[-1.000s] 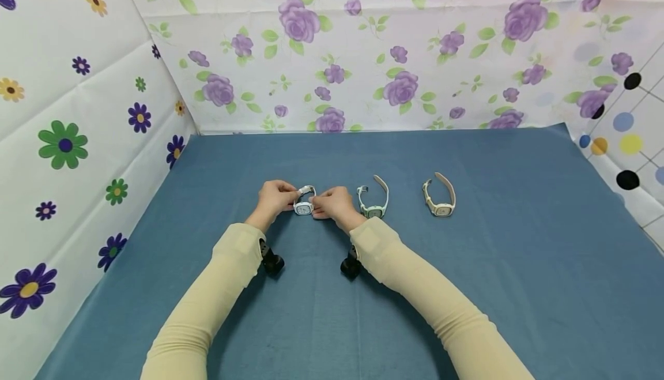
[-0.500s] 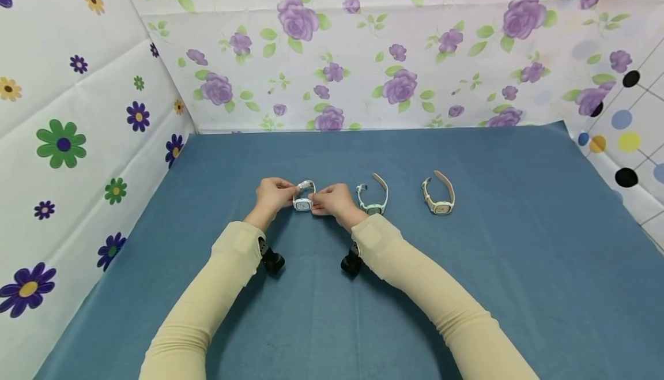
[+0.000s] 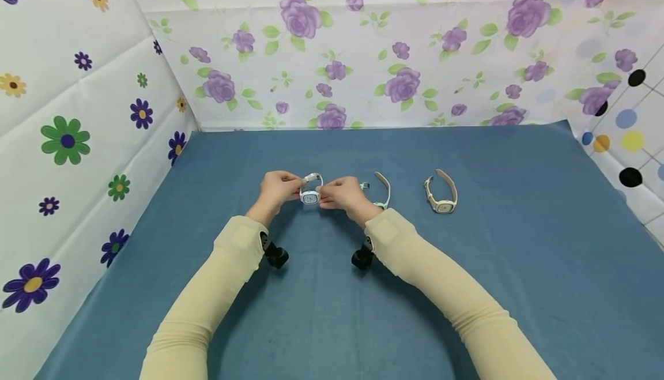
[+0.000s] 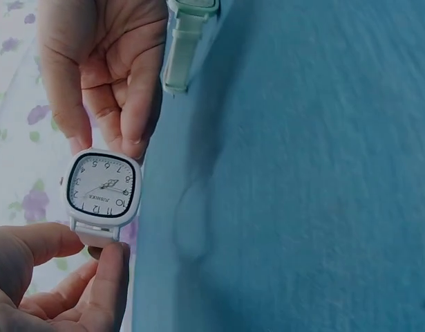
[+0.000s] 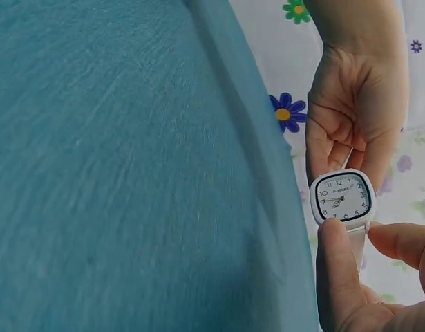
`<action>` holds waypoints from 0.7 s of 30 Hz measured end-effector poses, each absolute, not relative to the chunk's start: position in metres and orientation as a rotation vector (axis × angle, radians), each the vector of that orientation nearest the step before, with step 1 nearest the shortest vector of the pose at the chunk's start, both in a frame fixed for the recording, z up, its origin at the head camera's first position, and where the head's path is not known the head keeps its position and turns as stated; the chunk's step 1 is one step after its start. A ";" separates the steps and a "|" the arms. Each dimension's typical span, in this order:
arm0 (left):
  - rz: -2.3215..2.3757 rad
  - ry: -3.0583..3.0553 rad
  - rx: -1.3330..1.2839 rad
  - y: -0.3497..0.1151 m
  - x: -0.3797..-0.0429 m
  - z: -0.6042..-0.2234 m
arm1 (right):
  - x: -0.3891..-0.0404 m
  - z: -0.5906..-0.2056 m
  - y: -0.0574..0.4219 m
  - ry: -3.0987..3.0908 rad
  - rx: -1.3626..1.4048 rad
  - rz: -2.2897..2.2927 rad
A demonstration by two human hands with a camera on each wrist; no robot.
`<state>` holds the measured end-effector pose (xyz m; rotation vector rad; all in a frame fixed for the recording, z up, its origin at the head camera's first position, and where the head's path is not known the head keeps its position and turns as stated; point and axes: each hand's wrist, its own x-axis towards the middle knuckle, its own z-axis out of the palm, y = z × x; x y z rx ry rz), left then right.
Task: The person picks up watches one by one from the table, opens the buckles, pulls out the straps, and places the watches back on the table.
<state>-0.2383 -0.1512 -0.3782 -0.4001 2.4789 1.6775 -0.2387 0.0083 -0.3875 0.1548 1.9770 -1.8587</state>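
Note:
Between the two hands is a white wristwatch (image 3: 310, 198) with a squarish dial, its strap curved round behind the case. The left hand (image 3: 277, 191) pinches it on one side; in the left wrist view those fingers grip the white strap (image 4: 98, 234) beside the case. From the opposite side the right hand (image 3: 349, 195) pinches the watch; in the right wrist view its thumb and finger are at the strap and the case (image 5: 342, 197). A shadow on the cloth suggests the watch is held above it. Just behind the right wrist lies a pale green wristwatch (image 3: 387, 187), its dial mostly hidden.
Farther right on the blue cloth (image 3: 332, 311) lies a cream wristwatch (image 3: 444, 206) with its strap curled open. Flower-printed sheets (image 3: 363, 51) rise behind and at the left. A dotted sheet (image 3: 635, 155) stands at the right. Black wrist cameras (image 3: 276, 256) hang below the cuffs.
Both hands have shifted slightly right and away or upward, carrying the white wristwatch between them. The right hand and cuff now cover more of the green wristwatch.

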 end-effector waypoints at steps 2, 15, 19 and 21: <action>1.684 2.463 -0.379 -0.148 -0.239 -0.376 | -0.239 -0.386 0.013 1.968 0.166 -1.862; 1.737 2.367 -0.189 -0.128 -0.234 -0.364 | -0.234 -0.370 0.048 2.042 0.087 -1.797; 1.754 2.320 -0.130 -0.118 -0.229 -0.362 | -0.228 -0.367 0.063 2.049 0.059 -1.778; 1.750 2.306 -0.110 -0.112 -0.225 -0.361 | -0.223 -0.367 0.070 2.053 0.047 -1.766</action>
